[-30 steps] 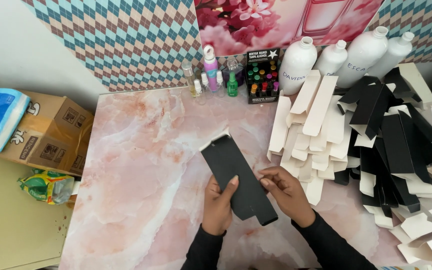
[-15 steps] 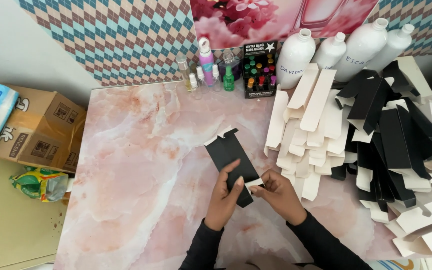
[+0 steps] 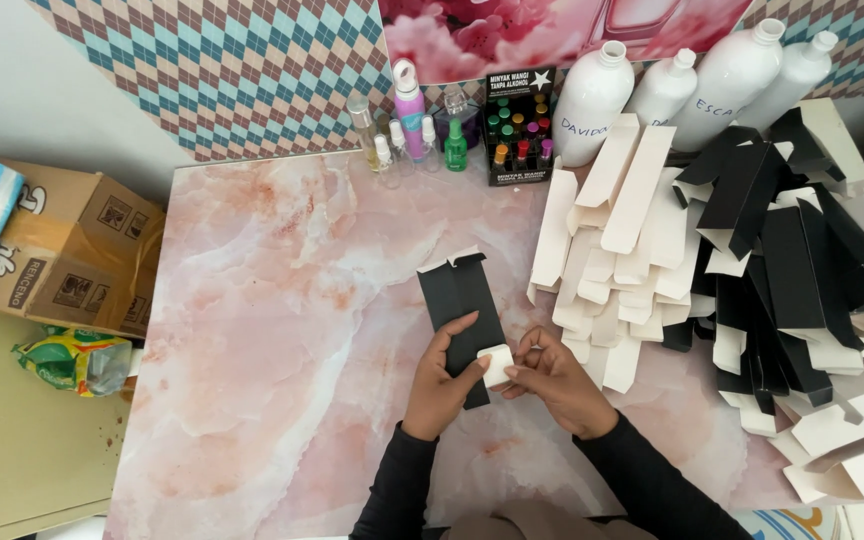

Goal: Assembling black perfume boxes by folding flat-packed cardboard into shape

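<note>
Pink marble-look tabletop (image 3: 282,330) here, with a diamond-patterned wall at the far edge. Near the middle lies a flat black carton (image 3: 460,310), long and narrow, its far flaps open and showing white insides. Left hand (image 3: 444,382) grips its near end, fingers curled over the black face. Right hand (image 3: 555,380) sits just to the right, fingertips pinching the white end flap (image 3: 496,364) at the carton's near end. Off to the right is a big heap of flat white and black cartons (image 3: 742,270), and white bottles (image 3: 672,85) stand along the far edge.
</note>
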